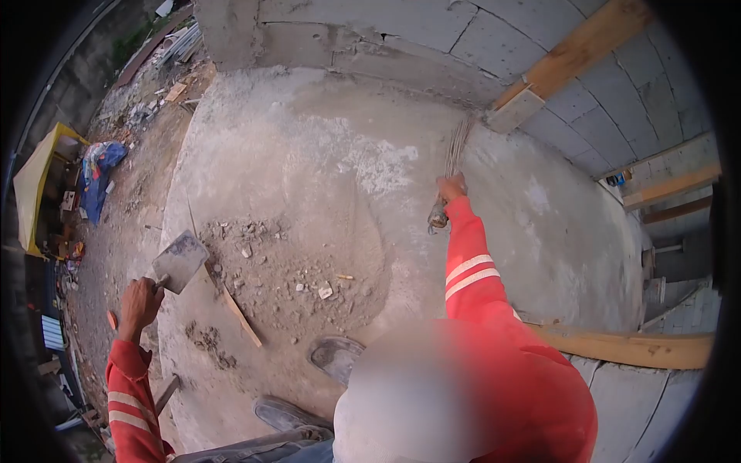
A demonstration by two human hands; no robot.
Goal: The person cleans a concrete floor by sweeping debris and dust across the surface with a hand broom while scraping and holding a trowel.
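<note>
Both hands reach forward over the concrete floor [556, 262], a hand broom in one and a trowel in the other.
Using the rubble pile [297, 282] as the landmark, the right hand [452, 187] is beyond it to the right on an outstretched arm, its fingers clamped around the bound end of the hand broom [459, 143]. The broom's long axis runs away from the person, tilting slightly right, with the bristles pointing toward the foot of the block wall [432, 31]. The left hand [140, 306] is left of the pile, arm forward, fingers closed on the handle of the trowel [182, 261]; its flat blade points forward and rightward, near the pile's left edge.
</note>
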